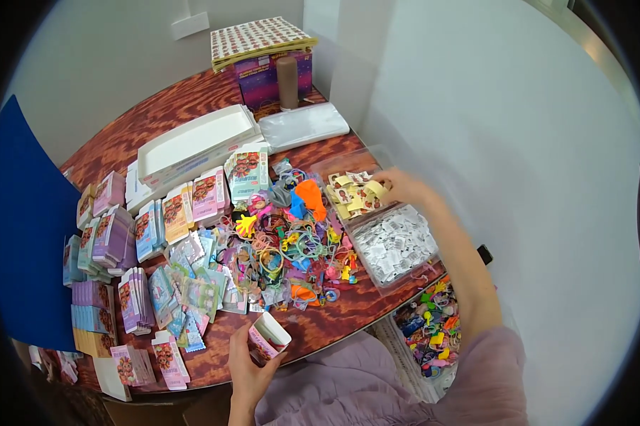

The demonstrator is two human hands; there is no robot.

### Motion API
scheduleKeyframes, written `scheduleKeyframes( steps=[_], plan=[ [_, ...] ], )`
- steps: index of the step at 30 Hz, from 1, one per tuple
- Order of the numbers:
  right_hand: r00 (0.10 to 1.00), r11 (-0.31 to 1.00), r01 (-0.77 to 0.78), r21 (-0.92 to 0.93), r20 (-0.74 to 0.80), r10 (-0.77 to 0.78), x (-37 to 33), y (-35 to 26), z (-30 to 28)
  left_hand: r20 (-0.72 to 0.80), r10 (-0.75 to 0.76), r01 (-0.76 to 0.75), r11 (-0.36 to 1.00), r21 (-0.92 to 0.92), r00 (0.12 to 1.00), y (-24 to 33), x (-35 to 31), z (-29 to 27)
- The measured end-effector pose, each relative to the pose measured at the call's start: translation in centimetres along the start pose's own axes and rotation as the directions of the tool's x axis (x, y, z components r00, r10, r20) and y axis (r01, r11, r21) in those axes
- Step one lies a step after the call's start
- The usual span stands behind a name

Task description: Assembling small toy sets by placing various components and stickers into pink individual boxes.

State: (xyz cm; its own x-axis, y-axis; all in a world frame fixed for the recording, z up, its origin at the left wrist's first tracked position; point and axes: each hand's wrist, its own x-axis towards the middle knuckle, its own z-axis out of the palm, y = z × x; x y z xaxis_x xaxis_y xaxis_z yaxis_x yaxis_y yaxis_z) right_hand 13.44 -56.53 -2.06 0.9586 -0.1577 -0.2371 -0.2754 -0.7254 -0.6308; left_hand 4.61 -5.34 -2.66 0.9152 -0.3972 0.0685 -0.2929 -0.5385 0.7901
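Note:
Near the table's front edge, my left hand (252,369) is wrapped round a small pink carton (270,335), whose open top faces up. A bit of red shows inside; the rest of its contents is hidden. My right hand (401,187) reaches over a clear plastic tray (385,150), fingertips bent and pinched at the small yellow picture stickers (355,193) in its far compartment. The near compartment is heaped with small white printed packets (394,243). Between my hands lies a pile of colourful small toys (291,241), with hair ties, rings and bracelets.
Folded cartons (114,241) stand in stacks at left, with shiny sachets (192,284) beside them. Behind are a long white box (196,145), clear plastic bags (304,126), a brown bottle (287,82) and a purple box (252,82). More toys fill a bin (430,330) below the right edge.

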Motion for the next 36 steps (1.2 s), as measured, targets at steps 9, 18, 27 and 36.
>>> scheduleKeyframes(
  steps=[9,18,27,36],
  plan=[
    [0.822,0.951,0.234,-0.204,-0.48,-0.305,1.7,1.7,1.7,0.025,-0.019,0.021,0.997,-0.073,0.999,0.5,0.4,0.2],
    [0.958,0.899,0.034,0.436,-0.271,0.095,-3.1,-6.3,-0.4,-0.016,0.006,0.001,0.907,0.421,1.0,-1.3,0.2,0.2],
    [0.927,0.875,0.104,0.472,-0.366,0.087,-2.1,-4.3,-0.7,-0.152,0.055,0.031,0.86,0.51,0.987,0.2,0.7,1.1],
    [0.996,0.857,0.084,0.508,-0.015,-0.088,-7.7,-6.7,1.3,0.188,0.193,-0.049,0.811,-0.583,0.963,11.5,15.7,11.0]
  ],
)
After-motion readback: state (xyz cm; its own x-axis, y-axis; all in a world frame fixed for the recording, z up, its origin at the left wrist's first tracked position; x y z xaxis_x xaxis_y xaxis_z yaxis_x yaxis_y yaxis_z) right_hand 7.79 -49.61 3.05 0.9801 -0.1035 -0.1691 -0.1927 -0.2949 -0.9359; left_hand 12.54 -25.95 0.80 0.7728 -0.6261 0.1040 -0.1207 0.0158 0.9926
